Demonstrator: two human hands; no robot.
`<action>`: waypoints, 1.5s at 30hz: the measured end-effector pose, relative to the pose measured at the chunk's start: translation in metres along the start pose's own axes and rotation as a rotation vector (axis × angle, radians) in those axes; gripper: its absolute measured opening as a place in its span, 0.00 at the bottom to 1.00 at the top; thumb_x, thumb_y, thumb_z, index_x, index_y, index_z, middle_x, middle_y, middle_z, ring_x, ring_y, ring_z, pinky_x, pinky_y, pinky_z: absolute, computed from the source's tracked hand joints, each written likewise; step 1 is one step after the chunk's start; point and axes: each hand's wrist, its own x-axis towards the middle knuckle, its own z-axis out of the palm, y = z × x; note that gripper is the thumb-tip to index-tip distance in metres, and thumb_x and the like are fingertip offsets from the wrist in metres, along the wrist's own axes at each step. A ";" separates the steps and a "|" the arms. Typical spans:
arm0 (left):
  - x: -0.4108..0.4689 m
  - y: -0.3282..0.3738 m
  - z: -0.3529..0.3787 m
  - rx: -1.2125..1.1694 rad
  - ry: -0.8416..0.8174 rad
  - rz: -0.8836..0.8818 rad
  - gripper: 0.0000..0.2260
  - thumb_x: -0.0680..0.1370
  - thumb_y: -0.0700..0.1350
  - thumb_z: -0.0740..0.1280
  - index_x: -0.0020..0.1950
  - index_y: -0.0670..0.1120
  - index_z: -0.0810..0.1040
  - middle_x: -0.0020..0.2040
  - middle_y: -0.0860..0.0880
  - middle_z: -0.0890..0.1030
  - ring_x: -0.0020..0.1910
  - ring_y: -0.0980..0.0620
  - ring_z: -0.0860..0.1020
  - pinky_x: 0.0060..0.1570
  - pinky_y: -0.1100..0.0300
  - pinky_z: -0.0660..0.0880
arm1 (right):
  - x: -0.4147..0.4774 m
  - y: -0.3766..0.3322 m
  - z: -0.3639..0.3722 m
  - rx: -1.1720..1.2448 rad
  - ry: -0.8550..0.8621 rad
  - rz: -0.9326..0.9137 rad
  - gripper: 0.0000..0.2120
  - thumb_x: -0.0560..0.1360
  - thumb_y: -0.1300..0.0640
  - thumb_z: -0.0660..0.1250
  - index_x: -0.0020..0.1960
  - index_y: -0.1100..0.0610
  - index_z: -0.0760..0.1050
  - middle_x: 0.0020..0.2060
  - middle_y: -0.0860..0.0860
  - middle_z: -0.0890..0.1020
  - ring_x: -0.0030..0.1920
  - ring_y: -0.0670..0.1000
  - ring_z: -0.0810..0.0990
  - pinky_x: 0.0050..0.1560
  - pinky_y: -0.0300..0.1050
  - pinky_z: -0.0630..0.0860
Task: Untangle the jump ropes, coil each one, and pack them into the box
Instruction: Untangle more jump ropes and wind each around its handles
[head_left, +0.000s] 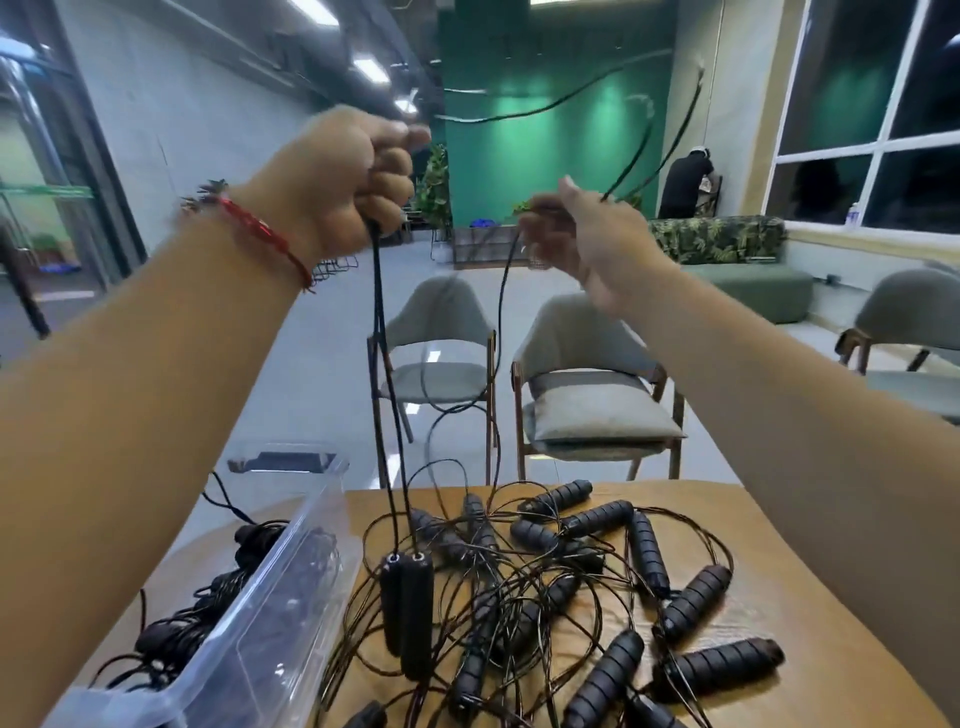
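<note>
The left hand (353, 176), in the upper middle of the frame, is raised and clenched in a fist round a jump rope (378, 280); two strands of its black cord drop straight from the fist to the two handles (417, 618), which hang side by side, touching each other, at the lower centre just above the heap; a red bracelet (260, 228) sits on that wrist. The right hand (582, 228), to the right and slightly lower, is blurred, yet its fingers appear pinched on the same rope's cord; one stretch falls from it toward the table, another whips up toward the upper right corner.

A tangle of jump ropes (545, 571) lies across the bottom centre and lower right on the wooden table (810, 613); many ribbed black handles are threaded through with thin looping cords. The clear plastic box (291, 571) stands at the lower left, just beside the heap; coiled ropes (171, 634) already lie inside it. Two grey chairs (587, 400) stand beyond the table's far edge.
</note>
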 end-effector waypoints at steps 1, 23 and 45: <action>0.000 -0.009 0.002 0.020 0.005 -0.012 0.09 0.88 0.43 0.56 0.54 0.47 0.74 0.29 0.56 0.62 0.23 0.59 0.58 0.19 0.68 0.56 | 0.000 -0.010 0.006 -0.017 -0.038 -0.040 0.17 0.88 0.49 0.62 0.59 0.62 0.82 0.53 0.58 0.88 0.49 0.56 0.87 0.53 0.51 0.85; 0.009 -0.077 0.010 0.214 0.205 -0.087 0.14 0.85 0.44 0.66 0.40 0.51 0.70 0.31 0.53 0.66 0.22 0.58 0.60 0.19 0.67 0.58 | 0.021 -0.035 -0.003 -0.124 -0.015 -0.142 0.11 0.87 0.49 0.62 0.63 0.54 0.78 0.58 0.49 0.83 0.51 0.52 0.82 0.46 0.45 0.82; -0.118 -0.125 0.003 1.328 -0.216 0.182 0.05 0.83 0.47 0.72 0.59 0.51 0.83 0.52 0.59 0.82 0.51 0.59 0.81 0.61 0.56 0.79 | -0.090 -0.050 -0.003 -0.349 -0.070 -0.145 0.09 0.87 0.50 0.65 0.62 0.52 0.79 0.55 0.51 0.85 0.46 0.52 0.84 0.38 0.45 0.83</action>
